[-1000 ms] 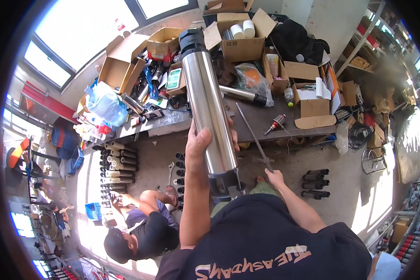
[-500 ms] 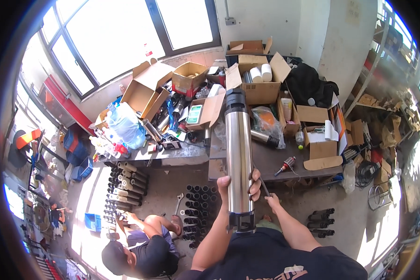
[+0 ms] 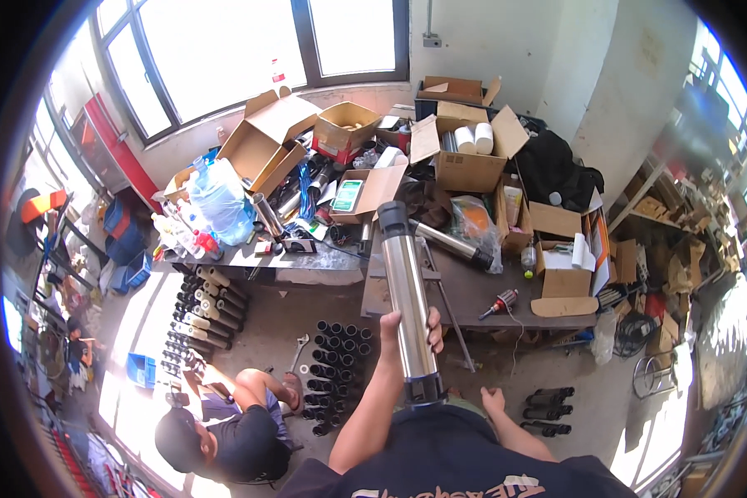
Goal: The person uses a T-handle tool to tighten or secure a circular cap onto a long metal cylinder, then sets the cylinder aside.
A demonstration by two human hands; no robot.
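My left hand (image 3: 390, 339) is wrapped round a shiny steel cylinder (image 3: 408, 307) with black end pieces, perhaps a pump motor. It is held up in front of me, tilted slightly left at its far end. My right hand (image 3: 493, 402) hangs lower right beside my body, its fingers loosely bent and nothing visible in them. A thin metal bar tool (image 3: 448, 311) lies with one end on the dark workbench (image 3: 465, 290) and its long handle sticking out past the front edge, between the cylinder and my right hand.
Cardboard boxes (image 3: 473, 170), a second steel cylinder (image 3: 448, 242) and a red-ended rotor (image 3: 500, 304) lie on the bench. Black cylindrical parts (image 3: 336, 365) stand on the floor; more (image 3: 548, 411) lie at right. A co-worker (image 3: 232, 432) sits low at left, near a wrench (image 3: 300, 352).
My right hand has let go of the bar tool and dropped down toward my side. The cylinder in my left hand has moved away from my head and tilts more to the left.
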